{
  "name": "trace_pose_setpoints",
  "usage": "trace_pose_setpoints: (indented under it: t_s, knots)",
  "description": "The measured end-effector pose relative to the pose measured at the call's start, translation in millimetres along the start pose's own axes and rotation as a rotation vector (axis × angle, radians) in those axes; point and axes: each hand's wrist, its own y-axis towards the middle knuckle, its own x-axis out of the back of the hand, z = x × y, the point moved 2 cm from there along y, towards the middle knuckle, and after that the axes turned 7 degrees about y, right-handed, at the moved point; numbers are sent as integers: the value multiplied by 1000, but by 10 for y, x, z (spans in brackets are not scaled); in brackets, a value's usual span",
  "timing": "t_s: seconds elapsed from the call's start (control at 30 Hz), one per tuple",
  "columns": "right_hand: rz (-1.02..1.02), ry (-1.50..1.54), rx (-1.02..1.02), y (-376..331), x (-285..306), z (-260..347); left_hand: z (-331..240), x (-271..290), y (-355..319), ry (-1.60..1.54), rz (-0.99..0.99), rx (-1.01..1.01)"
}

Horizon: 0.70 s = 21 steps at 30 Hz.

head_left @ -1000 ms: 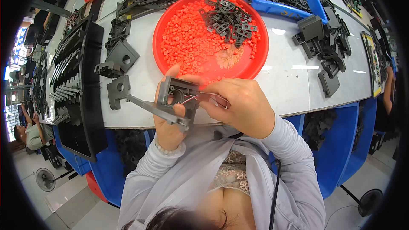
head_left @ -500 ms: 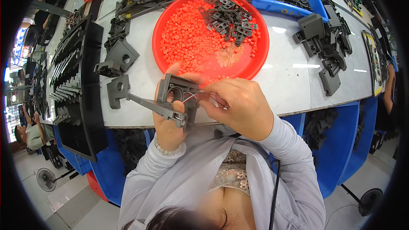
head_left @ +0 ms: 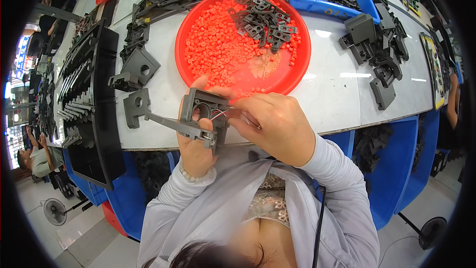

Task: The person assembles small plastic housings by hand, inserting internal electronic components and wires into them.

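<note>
My left hand (head_left: 196,151) is closed round a dark grey plastic housing (head_left: 206,103) with a round opening, held up over the table's near edge. A long grey arm (head_left: 171,124) sticks out from the housing toward the left. Thin red and white wires (head_left: 218,113) come out of the housing. The fingers of my right hand (head_left: 275,124) pinch these wires at the housing's right side; their tips are partly hidden. Just beyond my hands lies a round red tray (head_left: 182,64) holding many small red plastic pieces (head_left: 210,34) and a heap of small dark brackets (head_left: 267,22).
Loose grey housings (head_left: 141,64) lie left of the tray, beside a black rack (head_left: 101,104) of grey parts. More grey housings (head_left: 382,52) are piled at the right. A blue bin (head_left: 337,6) stands at the back. Blue bins (head_left: 391,164) sit below the table edge.
My right hand has shifted slightly left, closer to the housing, and less wire shows between them. My left hand keeps its hold on the housing.
</note>
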Motion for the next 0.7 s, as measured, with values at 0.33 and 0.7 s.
trace_pose_setpoints:
  t_s: [0.33,0.7]
  knots:
    - [-59,102,-71,-36,-22,-38,-38,-61,18,8,-9,9]
    - [-55,84,-54,-45,-4,-18,25,27,-22,120,-25,-95]
